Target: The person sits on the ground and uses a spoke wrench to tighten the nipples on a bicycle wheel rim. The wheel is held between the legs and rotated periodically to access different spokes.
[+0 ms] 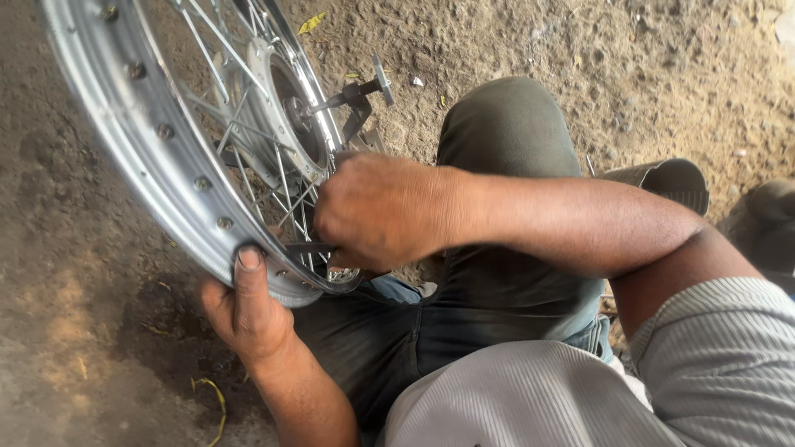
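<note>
Clearly the left hand (244, 310) serves as a brace: its fingers wrap under the shiny rim (145, 157) at about seven o'clock on the wheel, the thumb pressed flat on the inner channel, so the wheel stays tilted and steady against the person's lap. The wheel fills the upper left of the view, leaning toward the knee (507, 124), with its hub (290, 112) near the top and a bent dark metal bracket (356, 99) sticking out from the axle toward two o'clock.

The right hand (381, 211) crosses over the thigh and curls into a tight fist among the spokes (286, 186) at roughly five o'clock from the hub. It seems to grip a small dark tool (308, 247) whose flat end pokes out to the left just below the knuckles, touching the spokes near the rim; the fingertips themselves are hidden, so how they pinch it I cannot tell. Holding the rim low with one hand puts the spoke ends within easy reach of the other.

The person sits low on bare ground (580, 50), sandy brown at twelve to two o'clock, darker and stained at eight to nine o'clock. Scraps of yellow leaf (311, 23) lie about. Dark, grimy trousers (489, 298) and a grey ribbed shirt (729, 364) fill the lower right. A dark shoe (766, 215) shows at three o'clock.
</note>
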